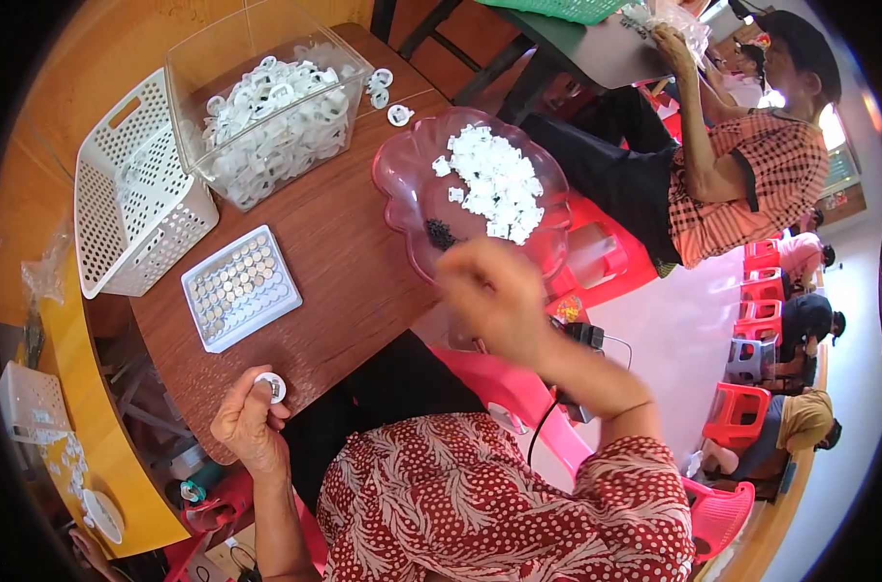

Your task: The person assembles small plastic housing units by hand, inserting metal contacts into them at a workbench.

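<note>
My left hand [249, 419] pinches a small white round plastic part [270, 386] at the near edge of the brown wooden table [334, 252]. My right hand [489, 296] is blurred, raised just below the pink translucent bowl [402, 179]; whether it holds anything cannot be told. The bowl contains a heap of small white pieces [494, 182] and a small cluster of tiny black parts [441, 233]. A white tray of round coin cells [239, 285] lies between my hands and the far containers.
A clear plastic bin [266, 107] full of white round parts stands at the back, with a white perforated basket [135, 189] to its left. Loose white parts [383, 89] lie beside the bin. A person in a checked shirt [751, 175] sits at the right among red stools [741, 407].
</note>
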Demonstrator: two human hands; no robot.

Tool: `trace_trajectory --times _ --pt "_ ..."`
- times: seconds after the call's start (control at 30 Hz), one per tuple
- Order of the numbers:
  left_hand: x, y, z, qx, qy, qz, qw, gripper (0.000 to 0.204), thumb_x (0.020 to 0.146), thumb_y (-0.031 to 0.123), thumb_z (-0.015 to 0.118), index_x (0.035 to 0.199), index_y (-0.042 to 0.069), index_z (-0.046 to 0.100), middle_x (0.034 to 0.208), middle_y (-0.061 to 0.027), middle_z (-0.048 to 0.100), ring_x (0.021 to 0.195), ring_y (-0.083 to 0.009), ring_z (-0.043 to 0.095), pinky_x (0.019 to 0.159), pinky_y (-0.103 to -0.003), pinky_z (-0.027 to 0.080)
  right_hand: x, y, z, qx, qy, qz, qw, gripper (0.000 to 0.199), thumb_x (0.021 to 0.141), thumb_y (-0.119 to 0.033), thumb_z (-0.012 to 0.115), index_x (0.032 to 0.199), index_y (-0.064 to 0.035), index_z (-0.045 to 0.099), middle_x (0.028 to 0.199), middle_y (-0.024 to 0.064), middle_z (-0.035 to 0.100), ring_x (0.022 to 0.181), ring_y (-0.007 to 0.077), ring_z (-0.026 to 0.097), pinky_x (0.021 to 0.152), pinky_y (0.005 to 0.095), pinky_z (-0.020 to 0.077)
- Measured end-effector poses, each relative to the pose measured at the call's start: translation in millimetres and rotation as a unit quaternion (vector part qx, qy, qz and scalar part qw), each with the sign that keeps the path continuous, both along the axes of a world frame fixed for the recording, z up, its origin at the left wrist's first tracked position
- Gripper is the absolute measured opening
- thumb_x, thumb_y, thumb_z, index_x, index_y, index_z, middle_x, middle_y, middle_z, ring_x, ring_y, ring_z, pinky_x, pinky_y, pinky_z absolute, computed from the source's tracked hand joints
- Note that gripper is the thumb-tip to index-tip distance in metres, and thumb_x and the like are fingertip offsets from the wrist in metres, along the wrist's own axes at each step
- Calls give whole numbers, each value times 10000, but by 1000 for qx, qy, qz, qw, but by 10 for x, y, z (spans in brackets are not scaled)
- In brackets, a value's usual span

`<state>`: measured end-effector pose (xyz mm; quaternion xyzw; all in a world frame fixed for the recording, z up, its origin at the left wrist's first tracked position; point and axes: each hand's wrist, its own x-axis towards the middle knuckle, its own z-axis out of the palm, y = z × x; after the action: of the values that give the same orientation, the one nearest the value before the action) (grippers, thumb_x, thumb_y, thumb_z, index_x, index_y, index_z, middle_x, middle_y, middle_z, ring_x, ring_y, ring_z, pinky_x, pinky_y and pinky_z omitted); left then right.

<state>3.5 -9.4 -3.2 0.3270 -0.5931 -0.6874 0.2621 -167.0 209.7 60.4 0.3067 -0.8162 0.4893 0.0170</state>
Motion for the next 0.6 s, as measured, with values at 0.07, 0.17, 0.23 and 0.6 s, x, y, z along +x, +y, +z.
trace_trajectory --times 0.07,0.17,0.23,0.6 --pt "3 17 -49 17 4 -19 1000 192 844 78 608 973 -59 646 670 -78 617 467 -85 518 390 -177 342 -408 148 -30 42 -29 -60 997 85 776 -49 591 848 -5 606 781 146 604 710 256 599 622 341 462" --pt "-42 75 -29 113 5 -53 992 222 860 100 606 1019 -52 631 674 -84 621 480 -90 529 399 -182 355 -962 245 -139 162 56 -75 982 90 751 -95 590 774 -14 622 751 169 612 738 316 607 661 397 473" --pt "-64 126 -6 134 0 -53 990 253 867 113 604 1061 -49 613 681 -95 628 489 -98 538 407 -188 371 -1214 261 -288 227 133 -53 963 109 740 -104 608 808 -26 641 748 159 608 736 304 604 643 386 469" --pt "-46 208 11 169 3 -77 982 281 855 89 606 1087 -67 594 719 -121 636 502 -114 553 421 -191 388 -1471 21 -471 424 211 42 880 94 671 -78 595 698 6 628 747 205 616 777 362 606 701 434 485"
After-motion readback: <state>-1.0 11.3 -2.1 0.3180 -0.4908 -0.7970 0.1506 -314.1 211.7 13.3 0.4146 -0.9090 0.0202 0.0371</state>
